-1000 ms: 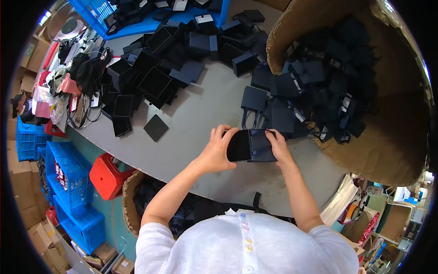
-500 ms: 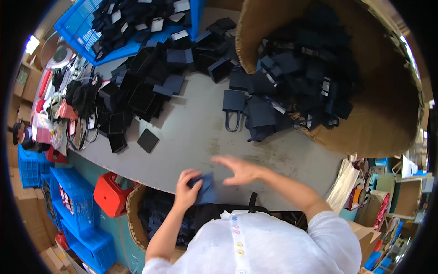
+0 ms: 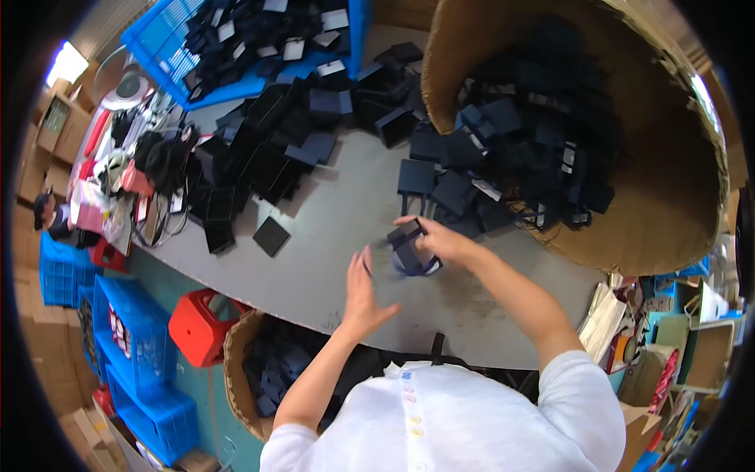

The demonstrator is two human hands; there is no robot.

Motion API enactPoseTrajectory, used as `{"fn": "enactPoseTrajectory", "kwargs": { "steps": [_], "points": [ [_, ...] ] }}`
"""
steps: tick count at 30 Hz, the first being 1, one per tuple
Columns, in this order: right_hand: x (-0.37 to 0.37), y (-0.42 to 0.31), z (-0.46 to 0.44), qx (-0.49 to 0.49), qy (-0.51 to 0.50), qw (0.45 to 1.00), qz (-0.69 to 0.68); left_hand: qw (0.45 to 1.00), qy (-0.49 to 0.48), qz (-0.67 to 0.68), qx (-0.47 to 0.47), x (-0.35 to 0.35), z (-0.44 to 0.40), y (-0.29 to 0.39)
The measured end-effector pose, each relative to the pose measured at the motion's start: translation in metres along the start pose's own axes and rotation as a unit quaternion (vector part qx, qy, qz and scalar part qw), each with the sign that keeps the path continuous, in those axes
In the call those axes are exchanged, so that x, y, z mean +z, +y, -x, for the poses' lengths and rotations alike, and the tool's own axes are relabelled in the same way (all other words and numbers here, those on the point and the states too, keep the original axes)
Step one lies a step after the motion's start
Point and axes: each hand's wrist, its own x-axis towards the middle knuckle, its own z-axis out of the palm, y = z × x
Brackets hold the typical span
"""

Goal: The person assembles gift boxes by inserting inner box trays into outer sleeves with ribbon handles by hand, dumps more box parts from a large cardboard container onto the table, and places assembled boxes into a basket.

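My right hand (image 3: 442, 242) is closed on a small navy bag (image 3: 409, 250), which is blurred and lifted over the table's middle. My left hand (image 3: 364, 303) is to the left of it, fingers stretched and thumb spread, with nothing in it. Just beyond my right hand lies another flat navy bag (image 3: 416, 176) with loop handles pointing toward me. More navy bags (image 3: 487, 118) spill from a cardboard box lying on its side (image 3: 668, 197). To the left, dark open boxes (image 3: 263, 169) are heaped, and a single dark square piece (image 3: 271, 236) lies apart from them.
A blue crate (image 3: 169, 75) of small dark boxes with white labels stands at the back left. Below the table edge, an open carton (image 3: 236, 377) holds navy items. A red stool (image 3: 200, 326) and blue crates (image 3: 134, 338) stand on the floor at left. Clutter covers the table's left end.
The blue item earlier in my left hand is gone from it, and that hand has opened and moved right and up. My right hand has moved forward and now grips a navy bag.
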Motion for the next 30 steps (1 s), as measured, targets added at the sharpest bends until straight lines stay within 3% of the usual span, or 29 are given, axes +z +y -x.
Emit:
{"fn": "enactPoseTrajectory", "kwargs": {
  "steps": [2,3,4,5,6,8,9,11,13,16,17,18,19,20,21,23,25,27,28,30],
  "points": [
    [0.019,0.021,0.005,-0.082,-0.041,0.996,0.005,0.998,0.037,0.016,0.053,0.012,-0.018,0.011],
    [0.026,0.031,-0.001,-0.163,-0.059,0.983,-0.060,0.998,0.042,0.014,0.048,0.013,-0.022,0.010],
    [0.027,0.039,0.000,-0.254,0.006,0.951,0.174,0.997,0.034,0.039,0.056,0.013,-0.026,0.009],
    [0.032,0.030,0.007,-0.329,0.069,0.855,0.395,0.996,0.026,0.064,0.062,0.014,-0.027,0.008],
    [0.038,0.016,0.014,-0.331,0.062,0.855,0.395,0.997,0.031,0.044,0.047,0.014,-0.027,0.010],
    [0.051,-0.011,0.023,-0.409,0.242,0.832,0.285,0.997,0.032,0.058,0.031,0.021,-0.021,0.001],
    [0.053,-0.011,0.022,-0.445,0.287,0.790,0.310,0.996,0.028,0.077,0.023,0.025,-0.019,-0.004],
    [0.053,-0.017,0.020,-0.463,0.350,0.759,0.295,0.991,0.030,0.133,0.007,0.030,-0.016,-0.008],
    [0.044,-0.019,0.005,-0.336,0.391,0.843,0.152,0.962,0.081,0.261,-0.012,0.031,-0.014,-0.010],
    [0.026,0.031,-0.028,-0.132,0.127,0.977,-0.106,0.955,0.080,0.285,-0.004,0.023,-0.028,-0.010],
    [0.034,0.031,-0.022,-0.041,0.023,0.976,-0.211,0.962,0.059,0.266,0.027,0.021,-0.037,-0.015],
    [0.031,0.047,-0.026,0.010,0.062,0.961,-0.270,0.972,0.027,0.226,0.062,0.017,-0.044,-0.027],
    [0.021,0.058,-0.033,0.056,0.100,0.939,-0.324,0.991,0.018,0.086,0.097,0.004,-0.058,-0.042],
    [0.013,0.057,-0.028,0.033,0.145,0.941,-0.304,0.990,0.012,-0.057,0.129,-0.017,-0.074,-0.062],
    [0.001,0.047,-0.030,0.002,0.194,0.939,-0.285,0.973,0.110,-0.204,-0.017,-0.055,-0.118,-0.106],
    [-0.013,0.050,-0.020,0.013,0.218,0.936,-0.275,0.906,0.212,-0.353,-0.095,-0.103,-0.169,-0.154],
    [-0.021,0.046,-0.014,0.026,0.244,0.933,-0.263,0.884,0.195,-0.377,-0.199,-0.133,-0.195,-0.191],
    [-0.024,0.042,-0.006,-0.003,0.268,0.926,-0.266,0.904,0.147,-0.324,-0.237,-0.141,-0.201,-0.223],
    [-0.027,0.049,-0.006,0.004,0.308,0.911,-0.274,0.910,0.177,-0.334,-0.169,-0.137,-0.197,-0.234],
    [-0.030,0.052,-0.001,-0.008,0.311,0.915,-0.257,0.931,0.181,-0.278,-0.154,-0.119,-0.181,-0.215]
  ]
}}
